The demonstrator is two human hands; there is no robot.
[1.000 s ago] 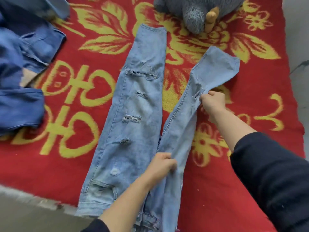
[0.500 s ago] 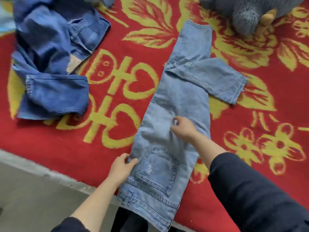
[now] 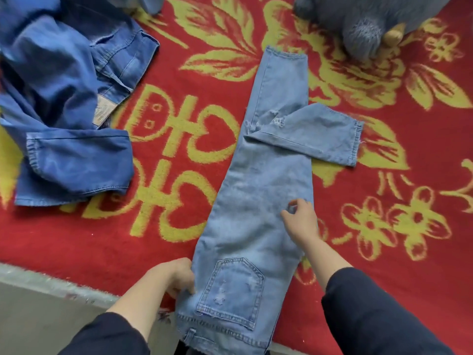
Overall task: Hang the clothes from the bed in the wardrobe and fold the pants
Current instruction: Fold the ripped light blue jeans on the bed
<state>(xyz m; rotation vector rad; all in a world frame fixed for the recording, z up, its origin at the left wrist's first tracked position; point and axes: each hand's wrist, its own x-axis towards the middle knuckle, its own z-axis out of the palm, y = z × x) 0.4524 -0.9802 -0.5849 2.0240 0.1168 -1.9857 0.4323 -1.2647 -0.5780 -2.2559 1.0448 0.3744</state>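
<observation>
Left fingers [image 3: 184,284] are curled tight round the left edge of the light jeans [image 3: 256,213], just beside the back pocket [image 3: 231,290]. That left hand [image 3: 172,276] looks to be pinning the hip end so the cloth can't slide. Over on the right hand [image 3: 304,222], thumb and forefinger sit apart, loosely bent, nothing between them; whether the tips touch denim, I can't tell. It hovers at the right edge, likely ready to smooth or lift for the next fold.

The jeans lie lengthwise on the red and yellow blanket [image 3: 204,73], leg over leg, pocket up, waistband at the bed's near edge. Trouble spot: the upper leg's end [image 3: 322,137] kinks off to the right, and that probably wants straightening first. A dark blue denim garment [image 3: 64,111] is heaped well to the left. A grey plush toy [image 3: 366,24] sits just beyond the hem [image 3: 284,56], close enough to crowd it.
</observation>
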